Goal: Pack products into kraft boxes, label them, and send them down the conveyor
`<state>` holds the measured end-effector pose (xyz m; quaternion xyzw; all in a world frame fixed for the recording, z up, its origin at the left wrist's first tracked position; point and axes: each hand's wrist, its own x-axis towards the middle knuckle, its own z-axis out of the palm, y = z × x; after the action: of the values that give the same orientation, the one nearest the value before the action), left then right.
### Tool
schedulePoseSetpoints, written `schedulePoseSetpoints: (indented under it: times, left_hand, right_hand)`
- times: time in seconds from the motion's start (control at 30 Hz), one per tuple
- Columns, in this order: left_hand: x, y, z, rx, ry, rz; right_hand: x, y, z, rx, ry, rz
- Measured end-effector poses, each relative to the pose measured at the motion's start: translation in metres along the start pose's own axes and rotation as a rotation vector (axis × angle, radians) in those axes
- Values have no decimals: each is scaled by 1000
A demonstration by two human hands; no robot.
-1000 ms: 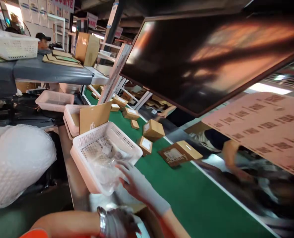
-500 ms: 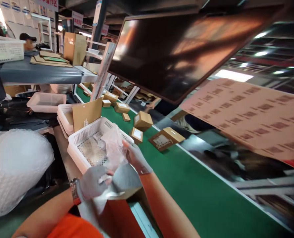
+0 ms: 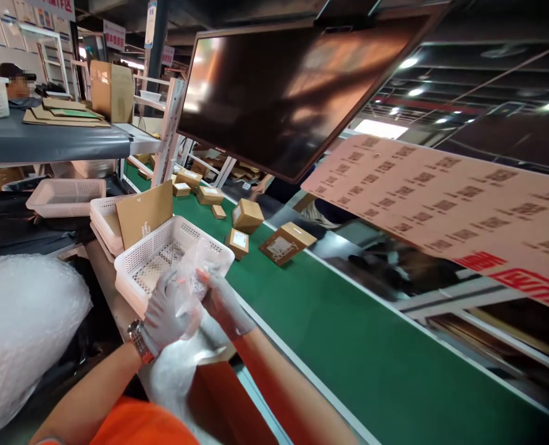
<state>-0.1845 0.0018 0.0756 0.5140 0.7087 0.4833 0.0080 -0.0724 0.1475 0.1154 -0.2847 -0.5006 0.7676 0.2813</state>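
Both my gloved hands hold a clear plastic bag (image 3: 191,272) with a small item inside, just in front of a white perforated basket (image 3: 138,281). My left hand (image 3: 165,312), with a watch on the wrist, grips the bag's lower left side. My right hand (image 3: 223,303) pinches its right edge. Below my hands lies a sheet of bubble wrap (image 3: 176,371) over an open cardboard box (image 3: 223,353).
A green conveyor belt (image 3: 348,346) carries several small cardboard boxes (image 3: 247,215). More white baskets (image 3: 65,196) and a flat carton (image 3: 144,213) stand behind. A bubble-wrap roll (image 3: 19,327) lies left. A dark monitor (image 3: 283,93) hangs overhead. A person sits far left.
My right hand lifted the plastic bag out of the basket. My left hand came up and took hold of it too. The view has swung to the right.
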Motion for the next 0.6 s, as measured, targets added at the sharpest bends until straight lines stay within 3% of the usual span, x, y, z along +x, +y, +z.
schedulePoseSetpoints:
  times: [0.1,0.23,0.33,0.43,0.6]
  left_hand:
    - [11,-19,-8,-141,63,44]
    - [28,-46,-34,-250,61,19]
    - [29,-59,-50,-230,154,-125]
    - [25,-66,-55,-273,170,-298]
    - [16,-65,-48,-364,120,-409]
  right_hand:
    - [12,-1,0,-137,-13,-5]
    - [49,-18,-23,-377,-131,-5]
    - [79,-27,-47,-1026,-130,-116]
    - [99,-21,-59,-1716,-233,-72]
    - [110,-1,-47,-1944,-421,-5]
